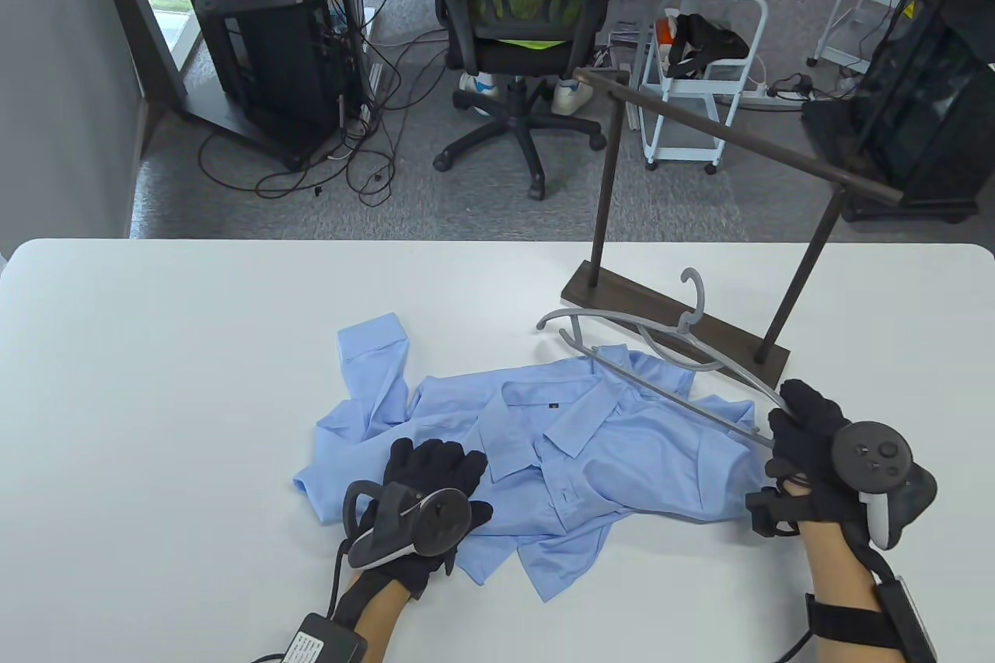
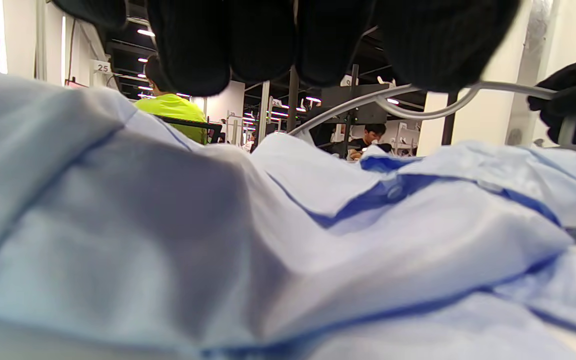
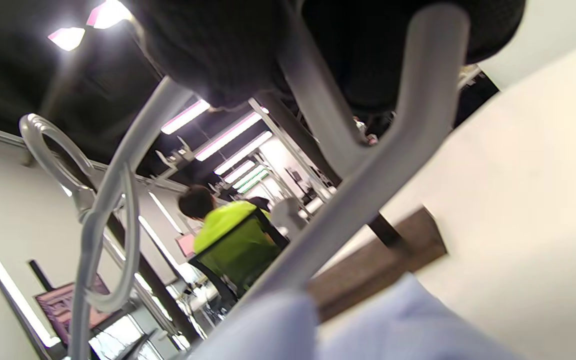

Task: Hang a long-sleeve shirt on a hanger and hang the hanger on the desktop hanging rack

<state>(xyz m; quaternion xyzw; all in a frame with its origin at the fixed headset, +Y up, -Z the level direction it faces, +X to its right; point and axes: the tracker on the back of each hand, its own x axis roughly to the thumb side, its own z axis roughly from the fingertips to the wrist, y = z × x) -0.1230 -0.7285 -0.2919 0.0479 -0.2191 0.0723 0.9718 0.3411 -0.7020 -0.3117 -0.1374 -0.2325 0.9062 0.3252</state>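
Note:
A light blue long-sleeve shirt [image 1: 544, 453] lies crumpled on the white table [image 1: 155, 383], collar up. My left hand [image 1: 435, 472] rests flat on its left part, fingers [image 2: 263, 45] straight above the cloth [image 2: 218, 225]. My right hand [image 1: 801, 422] grips the right end of a grey plastic hanger [image 1: 661, 360], which is held over the shirt's right shoulder with its hook [image 1: 694, 290] pointing away. In the right wrist view the fingers [image 3: 248, 45] are curled round the hanger's arm [image 3: 358, 190]. The dark desktop rack [image 1: 738, 142] stands just behind the hanger.
The rack's wooden base [image 1: 668, 321] sits at the table's back right, close to the hanger. An office chair [image 1: 521, 33], a cart [image 1: 699, 80] and a black cabinet [image 1: 264, 33] stand on the floor beyond the table.

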